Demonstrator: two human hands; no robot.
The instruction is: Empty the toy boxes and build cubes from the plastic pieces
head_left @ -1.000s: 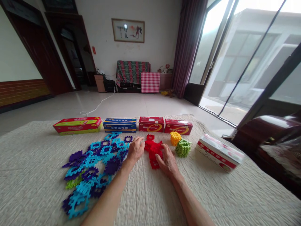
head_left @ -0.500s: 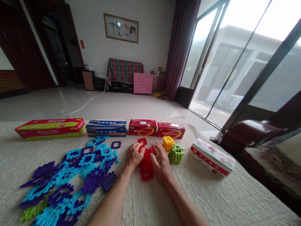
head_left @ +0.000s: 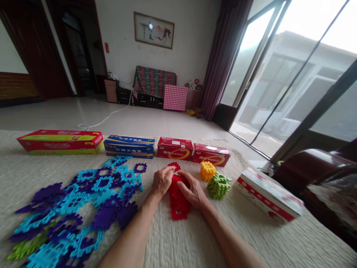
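Red notched interlocking tiles (head_left: 180, 203) lie on the bedspread in front of me, partly covered by my hands. My left hand (head_left: 163, 181) has its fingers curled on the far left side of the red tiles. From the right, my right hand (head_left: 194, 190) grips them, thumb on top and fingers bent over the far edge. The fingertips of both hands nearly meet, hiding the joint between the pieces. Another red tile (head_left: 174, 166) shows just beyond the fingers. To the right sit a yellow cube (head_left: 208, 171) and a green cube (head_left: 219, 186) made of similar tiles.
A loose pile of blue tiles (head_left: 75, 202) and purple tiles (head_left: 106, 214) spreads at the left. Along the back stand a red-and-yellow box (head_left: 61, 142), a blue box (head_left: 129, 146) and two red boxes (head_left: 174, 147). A white-and-red box (head_left: 269, 195) lies at the right.
My left hand's fingers have moved right, closer to my right hand's fingertips. Both hands remain on the red tiles. The camera view has shifted slightly.
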